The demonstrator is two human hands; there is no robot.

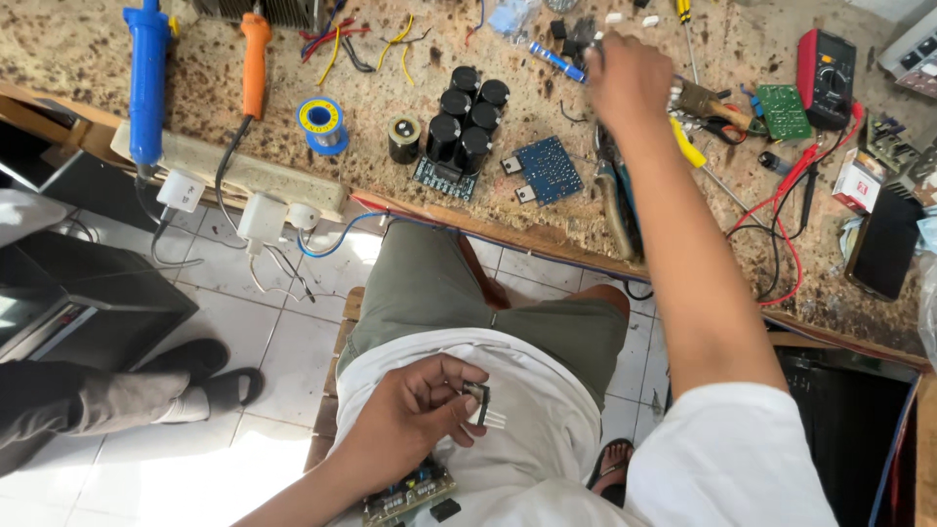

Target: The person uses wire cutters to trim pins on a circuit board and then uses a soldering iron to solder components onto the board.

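I see a polished, speckled stone bench (88,59). The capacitors (467,119) look glossy black plastic with dull metal tops. The blue board (549,168) is matt. My left hand (410,420) pinches a matt black plastic transistor (478,402) with shiny metal legs. My shirt (547,410) is soft white cloth. The floor tiles (244,322) gleam.
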